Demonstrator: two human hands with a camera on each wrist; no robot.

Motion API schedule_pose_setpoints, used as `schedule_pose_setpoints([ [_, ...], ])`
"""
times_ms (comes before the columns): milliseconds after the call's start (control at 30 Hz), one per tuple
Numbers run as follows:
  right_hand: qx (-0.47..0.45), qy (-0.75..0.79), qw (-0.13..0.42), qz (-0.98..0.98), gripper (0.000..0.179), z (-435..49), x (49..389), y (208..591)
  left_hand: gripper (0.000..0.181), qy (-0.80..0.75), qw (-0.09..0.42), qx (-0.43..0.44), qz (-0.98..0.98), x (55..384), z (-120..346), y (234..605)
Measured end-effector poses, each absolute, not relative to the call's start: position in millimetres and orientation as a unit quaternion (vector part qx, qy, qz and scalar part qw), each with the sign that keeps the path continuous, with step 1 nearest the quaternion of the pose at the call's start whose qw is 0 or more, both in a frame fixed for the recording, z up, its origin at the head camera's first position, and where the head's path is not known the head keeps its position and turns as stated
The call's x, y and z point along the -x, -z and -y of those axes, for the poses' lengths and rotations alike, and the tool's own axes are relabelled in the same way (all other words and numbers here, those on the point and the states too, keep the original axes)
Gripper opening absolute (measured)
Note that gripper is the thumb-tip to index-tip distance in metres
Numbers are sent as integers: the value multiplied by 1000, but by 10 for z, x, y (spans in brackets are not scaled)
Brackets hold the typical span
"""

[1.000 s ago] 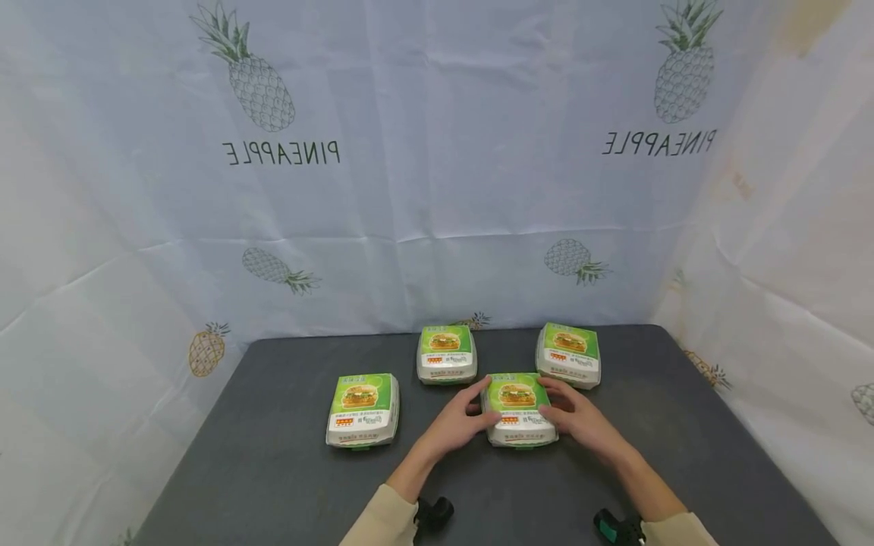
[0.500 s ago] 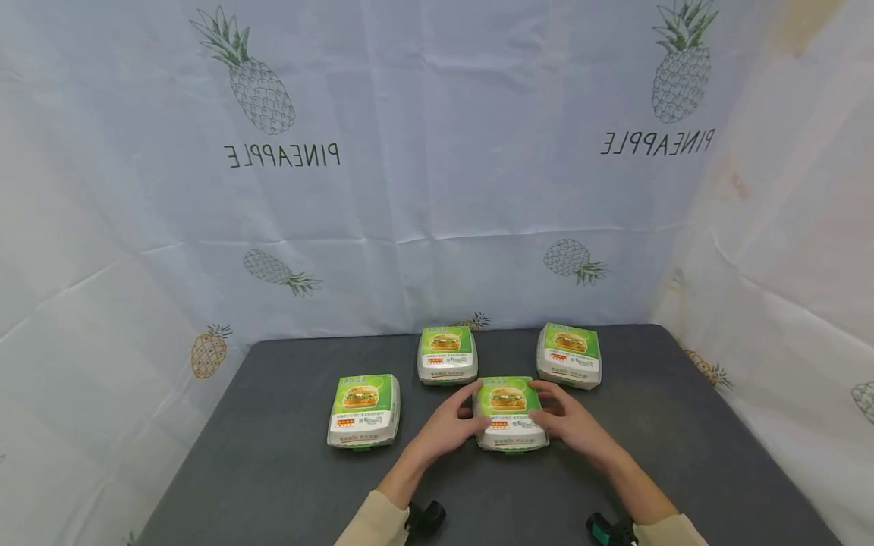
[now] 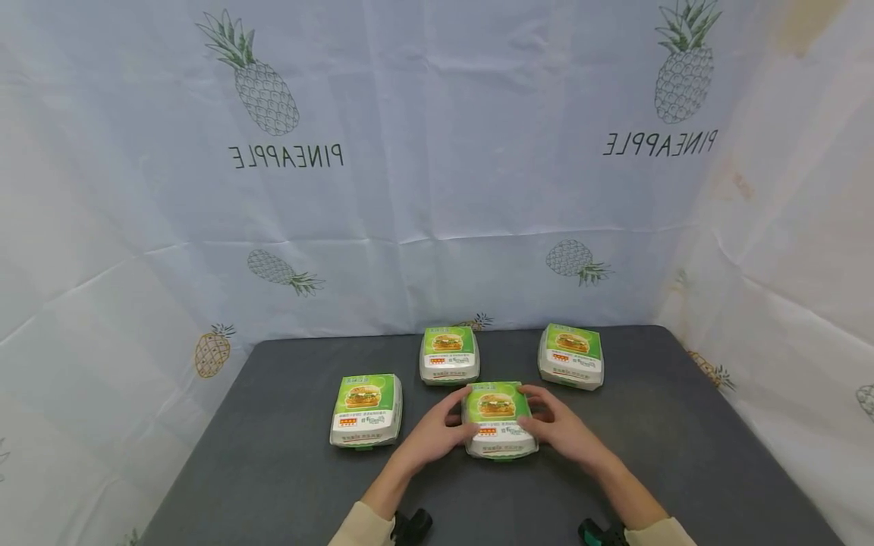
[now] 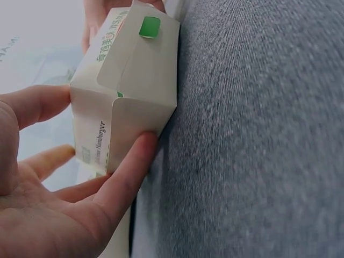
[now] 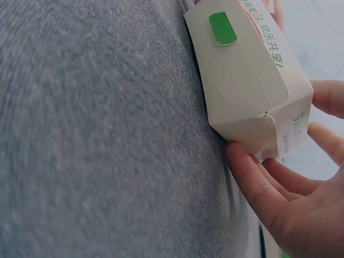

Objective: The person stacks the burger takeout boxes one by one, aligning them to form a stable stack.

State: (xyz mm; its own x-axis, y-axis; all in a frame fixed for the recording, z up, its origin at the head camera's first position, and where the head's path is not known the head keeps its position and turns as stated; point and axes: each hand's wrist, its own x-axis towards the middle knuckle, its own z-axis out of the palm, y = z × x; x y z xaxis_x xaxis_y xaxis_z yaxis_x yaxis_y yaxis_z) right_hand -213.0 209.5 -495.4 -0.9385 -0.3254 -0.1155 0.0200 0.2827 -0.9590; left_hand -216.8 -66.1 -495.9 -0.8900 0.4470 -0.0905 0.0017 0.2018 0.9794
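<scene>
A white and green hamburger box [image 3: 500, 413] with a burger picture on its lid sits between my hands at the table's middle. On its left side my left hand [image 3: 432, 436] grips it, thumb near the front corner and fingers along the side wall. My right hand [image 3: 565, 431] holds the opposite side the same way. From the left wrist, the closed carton [image 4: 145, 70] shows a green tab on its front, and a fingertip presses low on its side wall. The right wrist view has the box [image 5: 236, 75] with its bottom edge right at the grey cloth surface.
Three matching boxes stand around: one to the left [image 3: 366, 413], one behind [image 3: 449, 356] and one at the back right [image 3: 570, 358]. They rest on a dark grey table [image 3: 273, 470]. A pale pineapple-print curtain [image 3: 410, 189] encloses the back and sides.
Both hands have moved the held box to the left and slightly toward me, out from in front of the back right box. The other boxes have kept their places.
</scene>
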Motion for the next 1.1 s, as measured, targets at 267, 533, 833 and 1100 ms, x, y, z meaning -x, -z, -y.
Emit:
schedule_pose_setpoints([
  [267,108,600,157,-777,64,-2009,2104,4941,68,-612,183,-141,-757,2130,774,4952],
  [533,117,606,168,-769,64,-1955,2098,4986,68,-609,181,-146,-758,2085,880,4967],
  [833,121,604,181,-767,67,-1918,2025,4980,68,-599,181,-158,-764,2002,975,4939],
  [1100,135,599,186,-767,69,-1918,1968,4948,68,-590,184,-169,-768,1940,1023,4920],
])
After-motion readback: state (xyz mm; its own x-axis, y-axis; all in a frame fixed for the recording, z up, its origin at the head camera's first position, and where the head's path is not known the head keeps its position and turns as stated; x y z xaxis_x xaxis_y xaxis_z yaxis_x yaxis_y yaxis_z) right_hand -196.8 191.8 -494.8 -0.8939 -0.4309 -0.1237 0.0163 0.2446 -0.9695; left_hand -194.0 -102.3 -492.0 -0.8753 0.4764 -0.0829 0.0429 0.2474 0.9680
